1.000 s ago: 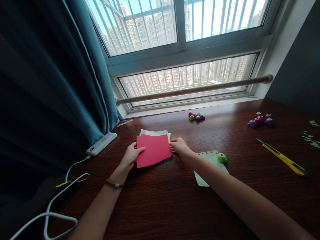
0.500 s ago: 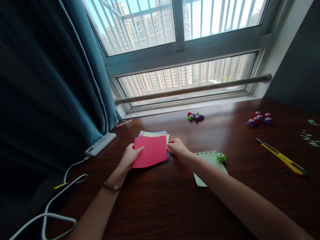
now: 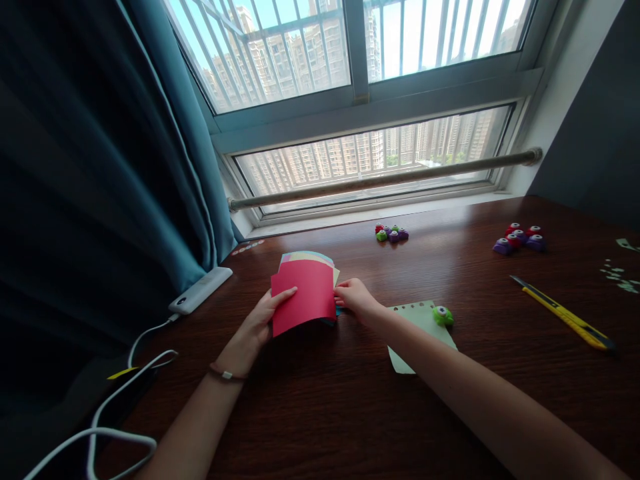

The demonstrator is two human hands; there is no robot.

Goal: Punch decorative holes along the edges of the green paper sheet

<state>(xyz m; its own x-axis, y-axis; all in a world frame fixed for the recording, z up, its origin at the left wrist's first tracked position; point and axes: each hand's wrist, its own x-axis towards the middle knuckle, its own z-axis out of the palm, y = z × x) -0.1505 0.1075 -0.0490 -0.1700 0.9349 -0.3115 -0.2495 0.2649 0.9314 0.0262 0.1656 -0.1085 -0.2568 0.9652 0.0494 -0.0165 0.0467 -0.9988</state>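
A stack of coloured paper with a red sheet [image 3: 306, 293] on top bends upward in the middle. My left hand [image 3: 263, 313] grips its left side, thumb over the red sheet and fingers beneath. At the right edge, the fingertips of my right hand [image 3: 353, 295] pinch the stack. Yellow and light blue sheets show behind the red one. To the right, a pale green sheet [image 3: 417, 317] with a row of holes along its top lies partly under my right forearm. A green punch [image 3: 443, 316] with an eye shape sits at that sheet's upper right corner.
Small coloured punches [image 3: 393, 233] stand near the window, with another group [image 3: 520, 239] at the right. A yellow cutter knife [image 3: 565, 313] lies at the right, blade out, near green paper scraps [image 3: 620, 277]. A white device [image 3: 201, 290] with a cable lies left.
The paper stack has curved upward and its left side has lifted. My left hand has shifted slightly right with it, its thumb further over the red sheet. My right hand has barely moved.
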